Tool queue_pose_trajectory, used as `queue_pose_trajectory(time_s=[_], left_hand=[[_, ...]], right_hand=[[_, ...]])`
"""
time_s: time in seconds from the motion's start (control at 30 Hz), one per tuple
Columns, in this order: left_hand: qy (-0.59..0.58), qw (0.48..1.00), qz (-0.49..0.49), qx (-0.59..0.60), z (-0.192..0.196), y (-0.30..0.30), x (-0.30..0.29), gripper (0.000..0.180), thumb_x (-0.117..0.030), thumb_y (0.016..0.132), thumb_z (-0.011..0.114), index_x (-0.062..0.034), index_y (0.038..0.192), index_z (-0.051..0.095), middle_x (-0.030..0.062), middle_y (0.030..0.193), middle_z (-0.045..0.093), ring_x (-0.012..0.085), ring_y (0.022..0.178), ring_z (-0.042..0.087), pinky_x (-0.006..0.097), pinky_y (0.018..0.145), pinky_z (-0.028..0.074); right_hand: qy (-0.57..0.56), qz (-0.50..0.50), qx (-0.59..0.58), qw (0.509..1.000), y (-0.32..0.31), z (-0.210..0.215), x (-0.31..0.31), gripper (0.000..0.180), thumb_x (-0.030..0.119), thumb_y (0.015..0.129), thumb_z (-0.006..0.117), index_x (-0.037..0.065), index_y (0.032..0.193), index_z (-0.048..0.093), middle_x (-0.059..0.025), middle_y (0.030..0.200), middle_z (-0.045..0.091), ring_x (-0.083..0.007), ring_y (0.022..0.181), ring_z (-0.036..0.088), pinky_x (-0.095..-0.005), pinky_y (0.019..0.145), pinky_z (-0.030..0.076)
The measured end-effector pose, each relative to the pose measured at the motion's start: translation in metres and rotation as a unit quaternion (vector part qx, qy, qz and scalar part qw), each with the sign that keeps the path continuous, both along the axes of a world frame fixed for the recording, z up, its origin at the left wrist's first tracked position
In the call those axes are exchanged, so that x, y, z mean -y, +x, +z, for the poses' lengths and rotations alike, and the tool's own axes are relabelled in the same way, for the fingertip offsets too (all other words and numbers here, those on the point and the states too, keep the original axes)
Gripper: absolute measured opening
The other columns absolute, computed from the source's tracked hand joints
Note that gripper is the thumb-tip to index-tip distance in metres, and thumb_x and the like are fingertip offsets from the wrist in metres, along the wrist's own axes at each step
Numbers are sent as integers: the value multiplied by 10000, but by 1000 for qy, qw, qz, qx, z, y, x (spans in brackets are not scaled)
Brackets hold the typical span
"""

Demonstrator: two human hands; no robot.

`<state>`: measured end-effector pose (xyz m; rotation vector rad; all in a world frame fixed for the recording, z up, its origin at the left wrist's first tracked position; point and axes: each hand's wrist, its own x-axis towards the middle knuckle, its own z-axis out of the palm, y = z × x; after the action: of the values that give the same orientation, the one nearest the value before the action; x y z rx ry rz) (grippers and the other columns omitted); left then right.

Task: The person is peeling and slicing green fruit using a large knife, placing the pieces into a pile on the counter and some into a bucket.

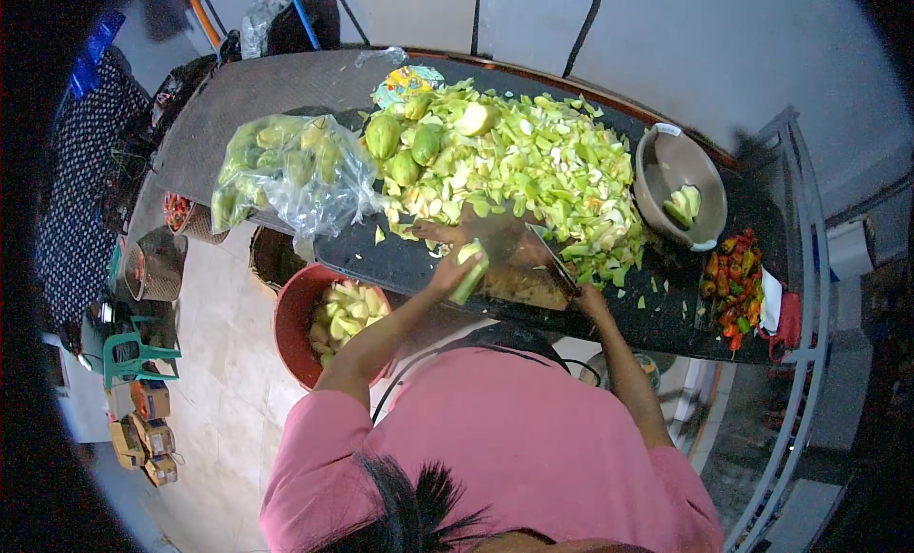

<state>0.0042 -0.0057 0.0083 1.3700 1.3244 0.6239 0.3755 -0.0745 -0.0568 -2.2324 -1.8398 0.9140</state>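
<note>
My left hand (446,269) grips a pale green piece of vegetable (469,279), which looks like chayote, at the near table edge. In my right hand (588,300) is a knife (549,253), its blade slanting up and left over a wooden cutting board (528,286). A blurred dark patch beside the blade hides part of the board. Just beyond lies a wide heap of green peelings (533,158). Whole green vegetables (383,136) and a cut one (476,119) sit at the heap's left side.
A clear plastic bag (295,167) of green vegetables lies left on the dark table. At right stand a grey-brown basin (709,187) with a few pieces and a pile of red-orange peppers (738,279). Below the edge, a red basin (295,325) holds peeled chunks. A metal rail (811,248) runs right.
</note>
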Motion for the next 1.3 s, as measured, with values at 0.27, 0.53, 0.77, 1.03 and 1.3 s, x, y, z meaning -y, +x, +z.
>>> queue_pose_trajectory(time_s=[0.27,0.53,0.77,1.03,1.3], left_hand=[[14,1000,14,23,2,6,-7,696,-525,800,609,-66,1288,421,138,920,634,205,789,612,319,705,489],[15,999,25,-17,0,1,4,752,-625,801,515,-73,1303,424,220,1010,623,313,957,610,378,846,455],[28,999,30,12,1,9,1,632,-522,822,581,-69,1249,471,156,1007,614,232,879,605,340,775,476],[13,995,67,-75,-10,14,-1,777,-647,743,573,-104,1285,450,203,1030,621,297,946,613,378,817,464],[10,992,100,-70,-18,20,2,750,-618,751,590,-91,1267,455,199,1032,618,286,934,615,376,810,466]], right_hand=[[-5,-23,-99,995,48,-76,-12,310,114,707,716,12,990,642,-90,747,666,-168,647,616,-331,608,484],[115,-56,-8,992,50,35,-34,247,179,711,688,-10,864,646,-155,667,629,-238,551,594,-353,530,461],[95,-37,8,995,18,44,-26,305,222,685,712,-4,869,623,-157,663,615,-272,604,596,-401,590,458],[24,60,-42,997,51,9,-25,351,255,697,746,9,929,652,-146,688,644,-259,625,623,-394,612,478],[14,49,-37,998,41,52,-44,420,317,736,704,11,1011,622,-208,917,642,-362,848,619,-424,748,487]])
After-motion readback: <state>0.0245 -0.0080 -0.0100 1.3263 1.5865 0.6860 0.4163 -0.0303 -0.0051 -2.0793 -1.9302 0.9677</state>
